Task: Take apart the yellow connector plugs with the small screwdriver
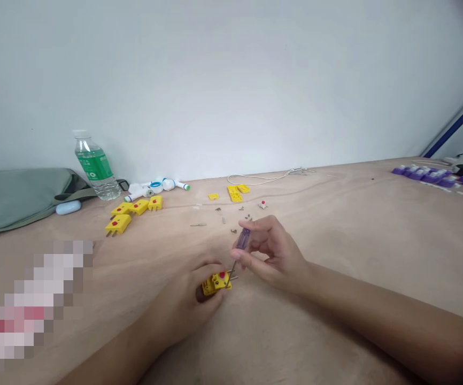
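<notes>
My left hand (193,291) grips a yellow plug (216,282) with a red part on its top and metal pins pointing right, low over the table. Between the thumb and fingers of my right hand (271,254) is a screwdriver (243,239) with a clear purple handle. Its thin shaft slants down, and the tip meets the plug near its pin end; whether it sits in a screw is too small to tell. Just beyond my hands lie small metal parts (233,231), a thin metal rod (198,224) and a small piece with a red top (263,204).
Several yellow plugs (118,224) lie at the left, by white and blue plastic pieces (156,186). Yellow housing parts (234,194) and a white cord (255,181) lie near the wall. A water bottle (95,166) stands beside a green bag (18,198). Purple pieces (419,172) are far right.
</notes>
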The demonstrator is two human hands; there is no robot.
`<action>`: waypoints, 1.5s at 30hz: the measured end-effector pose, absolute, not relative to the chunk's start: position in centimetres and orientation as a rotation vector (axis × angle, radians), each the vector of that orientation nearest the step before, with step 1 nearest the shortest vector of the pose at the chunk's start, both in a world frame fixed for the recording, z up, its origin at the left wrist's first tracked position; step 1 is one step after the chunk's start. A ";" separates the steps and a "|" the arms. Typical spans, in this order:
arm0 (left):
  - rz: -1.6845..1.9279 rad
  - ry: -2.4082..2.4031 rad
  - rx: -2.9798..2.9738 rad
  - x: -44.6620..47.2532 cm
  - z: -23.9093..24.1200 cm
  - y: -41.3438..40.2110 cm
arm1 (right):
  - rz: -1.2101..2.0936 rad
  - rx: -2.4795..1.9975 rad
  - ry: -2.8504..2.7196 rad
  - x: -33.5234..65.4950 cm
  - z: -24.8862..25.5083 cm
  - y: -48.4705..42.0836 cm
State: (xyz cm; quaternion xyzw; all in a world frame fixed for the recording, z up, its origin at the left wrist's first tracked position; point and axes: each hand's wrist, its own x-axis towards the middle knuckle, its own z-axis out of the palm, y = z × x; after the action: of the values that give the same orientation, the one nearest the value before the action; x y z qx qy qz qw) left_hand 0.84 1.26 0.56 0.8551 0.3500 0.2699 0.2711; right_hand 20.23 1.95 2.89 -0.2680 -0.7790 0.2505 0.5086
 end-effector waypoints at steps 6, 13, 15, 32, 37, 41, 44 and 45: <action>0.723 0.970 2.269 0.8 0.6 1.3 | 0.572 -0.683 -1.864 20.0 3.1 2.1; 0.746 0.945 2.260 0.8 0.3 1.5 | 0.534 -0.720 -1.886 20.1 3.1 2.5; 0.741 0.951 2.256 0.8 0.3 1.5 | 0.534 -0.737 -1.902 20.0 3.2 2.6; 0.721 0.929 2.248 0.7 1.1 1.4 | 1.287 -0.743 -1.607 18.3 6.6 2.8; 0.738 0.892 2.236 0.7 1.0 1.5 | 1.291 -0.625 -1.806 19.0 6.5 2.8; 0.727 0.921 2.235 0.6 0.9 1.6 | 1.219 -0.528 -1.980 19.3 6.4 3.0; 0.723 0.941 2.243 0.6 1.0 1.5 | 1.166 -0.479 -2.051 19.3 6.1 2.9; 0.719 0.946 2.240 0.6 1.0 1.5 | 1.168 -0.457 -2.042 19.2 6.0 2.8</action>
State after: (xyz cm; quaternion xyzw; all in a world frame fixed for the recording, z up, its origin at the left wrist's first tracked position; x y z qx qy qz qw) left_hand 0.62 1.47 0.97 0.8432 0.3561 0.2705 0.2985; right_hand 19.25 2.80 5.98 -0.1777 -0.7937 0.4538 0.3640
